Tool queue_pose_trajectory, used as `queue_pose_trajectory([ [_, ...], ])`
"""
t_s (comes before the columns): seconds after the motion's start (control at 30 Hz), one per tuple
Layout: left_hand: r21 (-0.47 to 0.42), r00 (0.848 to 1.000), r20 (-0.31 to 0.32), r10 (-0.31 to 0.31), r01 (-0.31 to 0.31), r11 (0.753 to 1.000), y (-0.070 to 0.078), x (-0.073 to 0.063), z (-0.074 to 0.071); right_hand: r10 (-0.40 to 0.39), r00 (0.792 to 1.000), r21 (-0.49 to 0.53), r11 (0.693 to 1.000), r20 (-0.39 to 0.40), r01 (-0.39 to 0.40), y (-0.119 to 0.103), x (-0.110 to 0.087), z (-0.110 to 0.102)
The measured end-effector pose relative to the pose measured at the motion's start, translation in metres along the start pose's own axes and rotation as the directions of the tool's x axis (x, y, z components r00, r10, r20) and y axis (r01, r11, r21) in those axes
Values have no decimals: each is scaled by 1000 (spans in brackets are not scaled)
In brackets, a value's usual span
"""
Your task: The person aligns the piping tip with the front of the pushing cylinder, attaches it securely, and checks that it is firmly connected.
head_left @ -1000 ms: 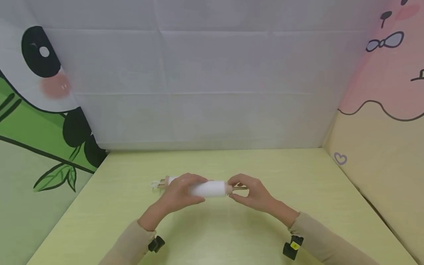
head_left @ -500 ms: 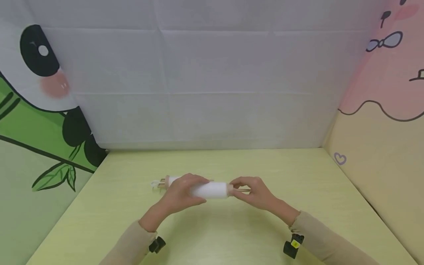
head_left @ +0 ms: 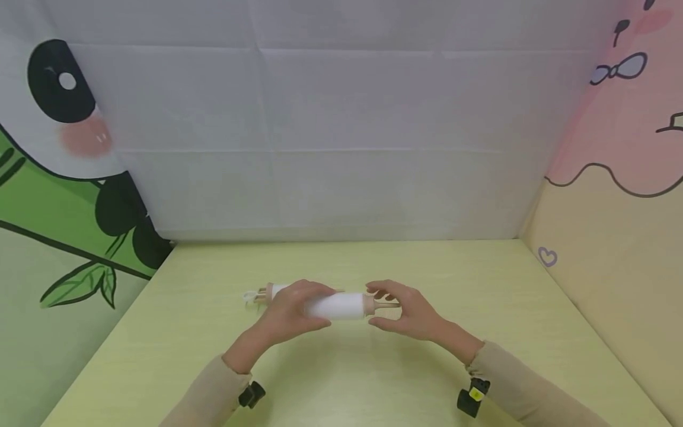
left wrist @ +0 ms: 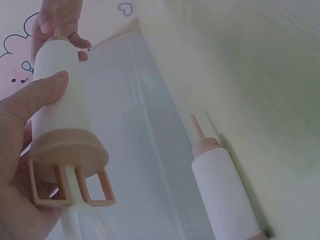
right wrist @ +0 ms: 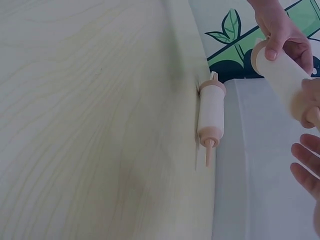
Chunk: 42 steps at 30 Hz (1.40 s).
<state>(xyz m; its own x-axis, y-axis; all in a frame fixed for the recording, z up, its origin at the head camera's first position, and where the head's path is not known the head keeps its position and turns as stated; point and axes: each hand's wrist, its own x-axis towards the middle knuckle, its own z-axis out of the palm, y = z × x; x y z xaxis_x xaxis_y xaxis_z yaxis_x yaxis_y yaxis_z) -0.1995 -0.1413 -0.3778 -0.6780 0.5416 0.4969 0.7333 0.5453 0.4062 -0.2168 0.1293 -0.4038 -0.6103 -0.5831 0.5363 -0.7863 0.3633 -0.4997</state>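
Note:
My left hand (head_left: 288,309) grips the white barrel of a piping syringe (head_left: 339,306), held level above the table with its slim nozzle to the right. Beige caps close both ends of the barrel; loop handles (left wrist: 46,202) stick out of its rear cap in the left wrist view. My right hand (head_left: 409,313) is around the nozzle end, thumb and fingers spread apart with the nozzle between them. In the right wrist view the thumb overlaps the front cap, so contact there is unclear. A second, similar piping syringe (right wrist: 211,111) lies on the table beyond, partly hidden by my left hand in the head view.
The pale yellow wooden table (head_left: 341,373) ends at a white cloth backdrop (head_left: 341,136). Cartoon-printed panels stand on the left (head_left: 58,231) and on the right (head_left: 613,249). Each wrist carries a small black camera.
Half a second ago my right fingers were closer around the front cap and nozzle; now they have spread away from it. The left hand's grip has stayed the same.

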Motion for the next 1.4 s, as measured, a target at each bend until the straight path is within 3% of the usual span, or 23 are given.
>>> queue_pose_trajectory([
  [0.27,-16,1000,-5,-5,5,1000,-4,0,1,-121,992,-11,993,-26,120,2,2,4],
  [0.53,-23,1000,3,-7,7,1000,-6,0,0,-120,992,-32,992,-30,119,3,4,8],
  [0.9,3,1000,14,-22,22,1000,-11,-3,-3,-45,999,-24,999,-28,44,3,6,12],
  [1.4,7,999,26,-22,22,1000,-8,0,-1,-189,980,-57,981,-57,186,7,5,10],
])
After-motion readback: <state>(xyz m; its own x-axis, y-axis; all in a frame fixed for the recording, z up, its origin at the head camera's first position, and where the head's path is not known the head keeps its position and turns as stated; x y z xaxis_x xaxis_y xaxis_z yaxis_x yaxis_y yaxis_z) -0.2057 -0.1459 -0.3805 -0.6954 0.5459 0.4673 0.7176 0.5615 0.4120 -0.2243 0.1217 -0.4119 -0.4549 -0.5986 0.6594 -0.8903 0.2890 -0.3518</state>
